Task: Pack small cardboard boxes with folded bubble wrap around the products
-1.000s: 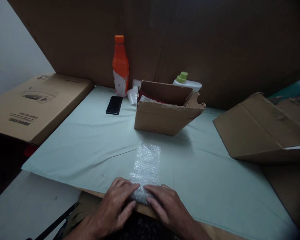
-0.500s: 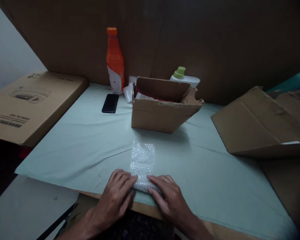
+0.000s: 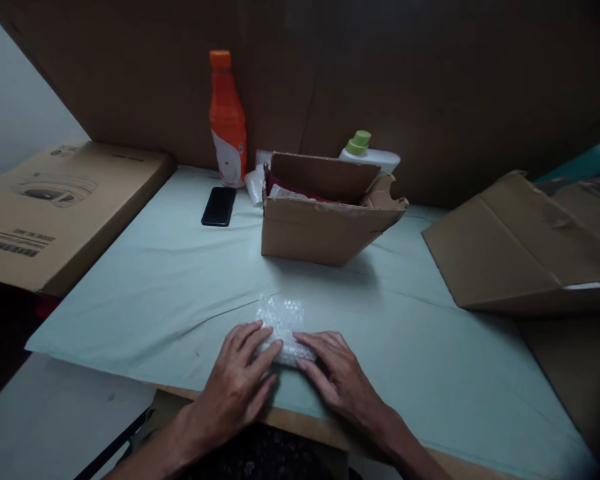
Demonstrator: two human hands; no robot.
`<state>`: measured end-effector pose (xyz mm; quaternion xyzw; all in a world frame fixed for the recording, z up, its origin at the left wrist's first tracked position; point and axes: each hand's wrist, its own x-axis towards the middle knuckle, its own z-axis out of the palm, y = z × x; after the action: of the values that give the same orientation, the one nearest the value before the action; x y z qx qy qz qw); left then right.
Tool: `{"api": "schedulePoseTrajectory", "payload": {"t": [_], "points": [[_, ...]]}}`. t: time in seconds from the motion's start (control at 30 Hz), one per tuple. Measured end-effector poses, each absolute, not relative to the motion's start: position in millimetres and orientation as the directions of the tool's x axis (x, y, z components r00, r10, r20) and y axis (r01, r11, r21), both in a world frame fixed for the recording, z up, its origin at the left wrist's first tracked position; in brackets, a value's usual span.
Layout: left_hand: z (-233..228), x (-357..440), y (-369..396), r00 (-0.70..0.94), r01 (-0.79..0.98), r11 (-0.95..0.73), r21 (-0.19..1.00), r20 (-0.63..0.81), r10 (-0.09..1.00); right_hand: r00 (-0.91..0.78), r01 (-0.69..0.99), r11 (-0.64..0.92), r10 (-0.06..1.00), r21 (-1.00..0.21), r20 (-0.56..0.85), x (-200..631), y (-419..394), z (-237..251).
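A strip of clear bubble wrap [image 3: 283,320] lies near the front edge of the cloth-covered table, its near end rolled or folded into a thicker bundle. My left hand [image 3: 237,370] grips the left end of that bundle, fingers on top and thumb at the near side. At the right end my right hand [image 3: 335,373] holds it in the same way, fingertips above and thumb in front. Whether anything is inside the bubble wrap I cannot tell. Beyond the strip stands an open cardboard box [image 3: 310,230] with something dark red and white inside.
An orange bottle [image 3: 229,127], a black phone [image 3: 219,207] and a white bottle with a green cap [image 3: 370,157] are at the back. A large flat carton [image 3: 75,207] lies to the left, another cardboard box [image 3: 520,247] to the right. A brown panel [image 3: 405,73] rises behind.
Both hands have moved slightly forward, away from me, with the bubble wrap bundle. The flat length of bubble wrap beyond them has become shorter.
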<state>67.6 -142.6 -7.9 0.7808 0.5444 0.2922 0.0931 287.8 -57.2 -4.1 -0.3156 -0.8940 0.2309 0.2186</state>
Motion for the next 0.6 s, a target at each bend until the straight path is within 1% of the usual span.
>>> {"api": "schedulePoseTrajectory", "payload": {"t": [0.03, 0.07, 0.13, 0.2, 0.27, 0.33, 0.4, 0.47, 0.53, 0.6], "points": [[-8, 68, -141, 0.254, 0.782, -0.400, 0.477, 0.342, 0.905, -0.699, 0.470, 0.675, 0.678, -0.568, 0.227, 288, -55, -3], [-9, 68, -138, 0.251, 0.775, -0.391, 0.497, 0.326, 0.912, -0.685, 0.486, 0.676, 0.688, -0.554, 0.238, 289, -54, -2], [-11, 67, -128, 0.202, 0.777, -0.336, 0.533, 0.296, 0.934, -0.657, 0.521, 0.723, 0.679, -0.454, 0.328, 289, -54, -1], [-14, 64, -117, 0.126, 0.800, -0.263, 0.539, 0.277, 0.953, -0.674, 0.535, 0.780, 0.625, -0.324, 0.393, 286, -55, 0], [-17, 61, -110, 0.027, 0.816, -0.181, 0.549, 0.277, 0.961, -0.738, 0.516, 0.824, 0.567, -0.235, 0.366, 279, -54, -1], [-17, 60, -111, -0.096, 0.776, -0.086, 0.625, 0.251, 0.963, -0.774, 0.503, 0.837, 0.547, -0.216, 0.319, 271, -49, -4], [-17, 60, -117, -0.222, 0.654, 0.034, 0.756, 0.149, 0.964, -0.752, 0.505, 0.818, 0.574, -0.276, 0.325, 265, -42, -8], [-16, 62, -127, -0.319, 0.463, 0.155, 0.872, 0.001, 0.948, -0.688, 0.497, 0.772, 0.628, -0.396, 0.364, 263, -38, -9], [-15, 66, -135, -0.340, 0.261, 0.217, 0.940, -0.121, 0.933, -0.645, 0.457, 0.715, 0.676, -0.528, 0.357, 264, -39, -7], [-12, 72, -139, -0.291, 0.133, 0.224, 0.965, -0.178, 0.940, -0.670, 0.410, 0.658, 0.687, -0.632, 0.281, 269, -44, 0]]}}
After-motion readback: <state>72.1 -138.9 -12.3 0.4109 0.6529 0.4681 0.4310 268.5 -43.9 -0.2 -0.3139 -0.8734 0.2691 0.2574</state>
